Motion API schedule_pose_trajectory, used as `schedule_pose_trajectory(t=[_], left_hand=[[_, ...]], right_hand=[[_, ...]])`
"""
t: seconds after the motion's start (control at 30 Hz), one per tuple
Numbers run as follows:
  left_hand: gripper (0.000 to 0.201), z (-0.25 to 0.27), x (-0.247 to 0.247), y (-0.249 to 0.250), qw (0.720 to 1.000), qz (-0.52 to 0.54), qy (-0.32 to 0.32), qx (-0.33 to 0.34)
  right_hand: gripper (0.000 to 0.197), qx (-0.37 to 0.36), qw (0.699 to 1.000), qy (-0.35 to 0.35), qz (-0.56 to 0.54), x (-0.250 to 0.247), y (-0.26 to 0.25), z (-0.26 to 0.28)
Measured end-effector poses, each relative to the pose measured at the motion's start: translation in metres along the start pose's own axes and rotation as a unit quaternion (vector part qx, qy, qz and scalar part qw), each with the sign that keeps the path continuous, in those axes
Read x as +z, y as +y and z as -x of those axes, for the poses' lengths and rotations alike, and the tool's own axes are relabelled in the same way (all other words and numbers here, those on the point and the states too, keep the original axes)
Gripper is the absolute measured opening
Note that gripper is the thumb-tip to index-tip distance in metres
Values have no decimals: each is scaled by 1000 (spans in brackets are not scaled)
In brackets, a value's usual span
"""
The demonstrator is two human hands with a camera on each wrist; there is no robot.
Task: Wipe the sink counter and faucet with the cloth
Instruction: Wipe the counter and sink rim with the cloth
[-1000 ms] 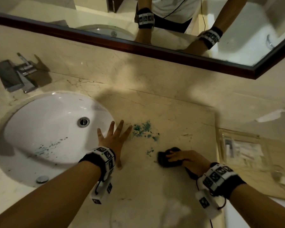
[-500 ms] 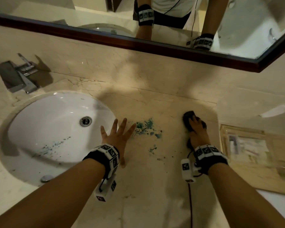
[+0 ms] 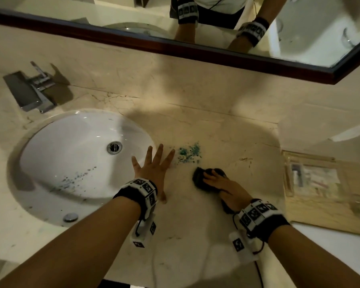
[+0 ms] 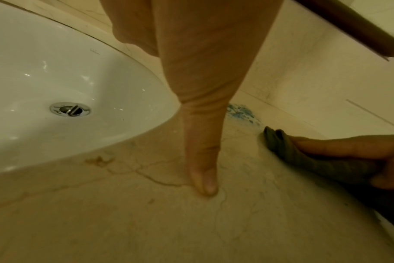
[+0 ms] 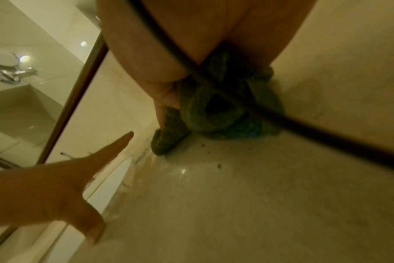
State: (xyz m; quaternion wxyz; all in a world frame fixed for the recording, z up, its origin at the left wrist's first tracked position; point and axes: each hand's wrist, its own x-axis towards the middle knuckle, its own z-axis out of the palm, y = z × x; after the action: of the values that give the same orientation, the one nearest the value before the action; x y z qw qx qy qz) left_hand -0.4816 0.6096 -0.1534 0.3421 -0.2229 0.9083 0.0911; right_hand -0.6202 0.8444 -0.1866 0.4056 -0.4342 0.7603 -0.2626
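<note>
A dark cloth point(image 3: 197, 177) lies bunched on the beige marble counter point(image 3: 195, 235), just below a patch of blue-green specks point(image 3: 188, 153). My right hand point(image 3: 222, 183) grips the cloth point(image 5: 214, 113) and presses it onto the stone, fingers curved over it point(image 4: 304, 156). My left hand point(image 3: 154, 167) rests flat with spread fingers at the right rim of the white basin point(image 3: 71, 163); its thumb point(image 4: 202, 178) touches the counter. The chrome faucet point(image 3: 29, 90) stands at the back left, away from both hands. More blue specks lie inside the basin.
A dark-framed mirror point(image 3: 195, 53) runs along the back wall. A wooden tray point(image 3: 289, 177) with small items sits at the right end of the counter. A thin black cable point(image 5: 259, 110) crosses under my right wrist.
My right hand swept the cloth to the back of the counter and has now drawn it forward and left, close under the blue specks. The left hand has stayed in place.
</note>
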Motion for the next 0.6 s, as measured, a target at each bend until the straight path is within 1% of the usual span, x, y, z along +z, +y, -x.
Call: schedule_pose_trajectory(t=[0.07, 0.1, 0.2, 0.27, 0.33, 0.37, 0.4, 0.43, 0.47, 0.5, 0.53, 0.57, 0.6], left_hand=[[150, 1, 2, -1, 1000, 5, 9, 5], [148, 3, 3, -1, 1000, 6, 11, 8], [145, 5, 3, 1, 1000, 6, 18, 17], [145, 7, 4, 3, 999, 10, 26, 21], [144, 8, 6, 2, 999, 15, 33, 23], [143, 9, 7, 2, 999, 18, 37, 22], [143, 10, 9, 0, 999, 23, 43, 19], [142, 10, 11, -1, 998, 29, 46, 17], [142, 11, 12, -4, 998, 35, 49, 15], [141, 12, 14, -5, 998, 42, 52, 13], [141, 13, 16, -6, 997, 50, 55, 12], [139, 13, 19, -8, 996, 59, 59, 12], [138, 14, 20, -9, 996, 67, 62, 12]], right_hand=[[61, 36, 998, 8, -54, -6, 0, 10], [63, 59, 995, 33, -77, -13, -1, 15], [56, 126, 973, 134, -140, -42, -14, 27], [57, 140, 948, 216, -188, -62, -23, 28], [56, 151, 918, 312, -192, -81, -30, 22], [56, 158, 907, 342, -187, -84, -30, 17], [58, 168, 901, 354, -185, -86, -29, 10], [59, 188, 895, 354, -196, -84, -29, 4], [61, 224, 896, 341, -174, -78, -24, -4], [65, 254, 912, 307, -98, -71, -19, -12], [73, 275, 927, 254, 4, -62, -14, -19], [79, 277, 932, 217, 85, -52, -8, -27], [80, 265, 934, 201, 129, -43, -5, -35]])
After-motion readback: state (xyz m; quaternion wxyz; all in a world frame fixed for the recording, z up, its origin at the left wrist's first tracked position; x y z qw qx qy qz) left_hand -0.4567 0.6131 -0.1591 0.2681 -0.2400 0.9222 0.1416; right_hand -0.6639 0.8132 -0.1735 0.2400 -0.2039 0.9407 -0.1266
